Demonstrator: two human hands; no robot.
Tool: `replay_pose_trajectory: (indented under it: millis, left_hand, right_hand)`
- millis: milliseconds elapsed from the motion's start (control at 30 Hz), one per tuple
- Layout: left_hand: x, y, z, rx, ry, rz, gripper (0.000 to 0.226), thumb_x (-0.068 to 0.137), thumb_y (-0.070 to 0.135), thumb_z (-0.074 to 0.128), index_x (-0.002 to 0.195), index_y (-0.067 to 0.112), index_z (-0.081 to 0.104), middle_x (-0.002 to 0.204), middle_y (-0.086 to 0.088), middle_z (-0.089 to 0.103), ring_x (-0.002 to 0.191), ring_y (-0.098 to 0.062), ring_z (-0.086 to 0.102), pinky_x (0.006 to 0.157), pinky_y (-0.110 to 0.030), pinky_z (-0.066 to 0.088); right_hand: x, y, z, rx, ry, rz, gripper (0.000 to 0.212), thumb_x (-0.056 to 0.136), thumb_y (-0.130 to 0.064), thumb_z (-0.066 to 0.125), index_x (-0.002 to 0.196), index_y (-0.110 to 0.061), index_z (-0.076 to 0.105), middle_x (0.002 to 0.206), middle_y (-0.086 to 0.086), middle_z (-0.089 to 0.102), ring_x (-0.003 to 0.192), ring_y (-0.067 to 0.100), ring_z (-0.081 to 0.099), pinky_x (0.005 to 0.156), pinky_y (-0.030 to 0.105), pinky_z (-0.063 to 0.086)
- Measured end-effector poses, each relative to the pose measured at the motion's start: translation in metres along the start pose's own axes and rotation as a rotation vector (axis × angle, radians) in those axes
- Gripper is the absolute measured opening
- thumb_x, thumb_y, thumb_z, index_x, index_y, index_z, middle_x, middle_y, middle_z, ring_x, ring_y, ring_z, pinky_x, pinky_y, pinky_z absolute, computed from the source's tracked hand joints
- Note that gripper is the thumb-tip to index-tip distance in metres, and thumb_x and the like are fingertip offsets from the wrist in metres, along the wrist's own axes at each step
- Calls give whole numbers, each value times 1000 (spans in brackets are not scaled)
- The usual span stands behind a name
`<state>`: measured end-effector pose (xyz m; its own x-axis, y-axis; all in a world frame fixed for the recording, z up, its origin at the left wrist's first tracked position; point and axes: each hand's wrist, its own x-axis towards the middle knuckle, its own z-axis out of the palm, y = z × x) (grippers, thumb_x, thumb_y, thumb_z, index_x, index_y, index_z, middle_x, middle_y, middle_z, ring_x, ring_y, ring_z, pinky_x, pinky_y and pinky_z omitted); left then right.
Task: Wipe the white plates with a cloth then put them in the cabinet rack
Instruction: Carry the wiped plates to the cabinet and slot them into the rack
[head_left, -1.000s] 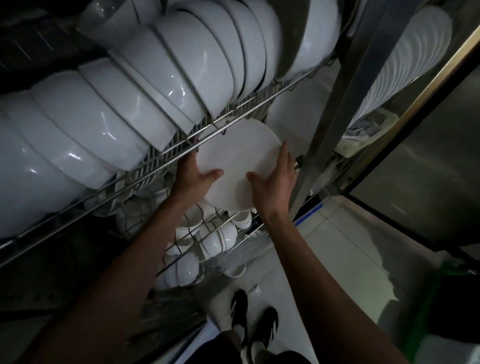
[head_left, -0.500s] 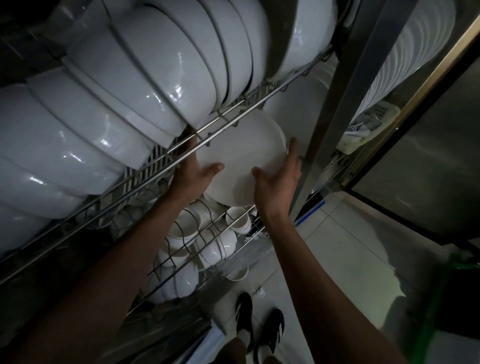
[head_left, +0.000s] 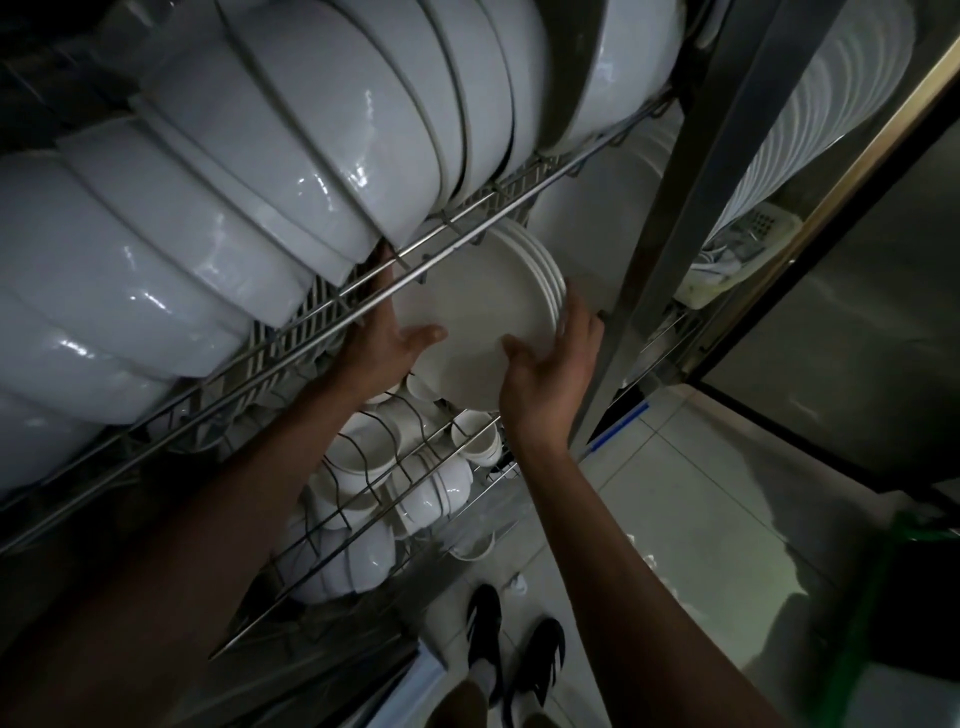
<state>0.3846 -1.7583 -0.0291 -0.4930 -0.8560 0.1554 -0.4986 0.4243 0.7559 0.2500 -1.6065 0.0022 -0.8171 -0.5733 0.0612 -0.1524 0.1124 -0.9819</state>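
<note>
You are sliding a round white ceramic plate (head_left: 483, 317) into the cabinet's wire rack at the centre of the frame, just under the steel wire shelf (head_left: 363, 306) that crosses from lower left to upper right. Your left hand (head_left: 387, 343) is gripping the plate's left edge, thumb curled over its face and fingers hidden behind the shelf wire. Your right hand (head_left: 550, 374) is holding the right edge, fingers stretched up along the rim and thumb hooking onto the face.

Judging by this, the wiping of this plate is finished and you are in the racking step; no cloth is showing anywhere. About three more plate rims (head_left: 551, 275) are showing stacked just behind this one, so several plates are seemingly already stored. How many are left to wipe, I cannot tell.

In count: two hands, one plate in them, roughly ten large white bowls (head_left: 291, 171) standing on edge across the upper left, a cluster of small white cups and bowls (head_left: 415, 478) on the lower rack at bottom centre, too crowded to count.
</note>
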Motion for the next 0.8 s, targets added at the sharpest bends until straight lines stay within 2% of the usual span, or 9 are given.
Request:
replay_pose_trajectory:
  millis: [100,333,500,567,700,800]
  left_hand:
    - [0,1,-1,-2,-6,22,116,75,47,80,160,31,3,167,-2,15,153,-26,19,118,-58,29]
    - [-4,7,0,3,8,2,115,74,49,78,157,38,-1,165,-1,16,151,-26,21,116,-58,32]
    - [-4,15,2,46,-2,-23,117,70,54,73,157,39,-4,167,-3,14,153,-29,16,117,-58,30]
    - [-4,15,4,58,13,-20,117,72,49,76,159,33,-1,167,-1,12,153,-25,16,119,-54,28]
    - [-7,20,10,62,68,-35,111,78,22,85,160,20,10,161,5,18,146,-9,17,122,-39,23]
    - [-7,22,13,46,90,-41,112,78,17,85,160,18,9,167,-5,12,152,-15,13,125,-42,18]
  right_hand:
    - [-1,0,1,36,7,54,71,83,-9,74,138,-40,41,140,-5,47,132,23,46,103,57,48]
    - [-4,-1,-2,39,-7,30,64,84,-9,75,133,-34,43,127,-5,50,117,20,51,90,54,55]
    - [-3,0,-7,95,-55,-21,60,88,-5,70,134,-30,41,116,-23,54,110,12,60,82,48,61]
    - [-3,-1,-8,120,-61,-7,60,89,-6,69,134,-32,40,116,-23,56,108,11,62,79,47,62]
    - [-4,-1,-6,158,-51,14,60,90,-4,68,133,-35,40,114,-33,55,106,10,62,77,48,63]
    - [-4,0,-4,172,-24,15,58,90,-2,67,132,-31,41,109,-39,54,100,2,62,73,47,63]
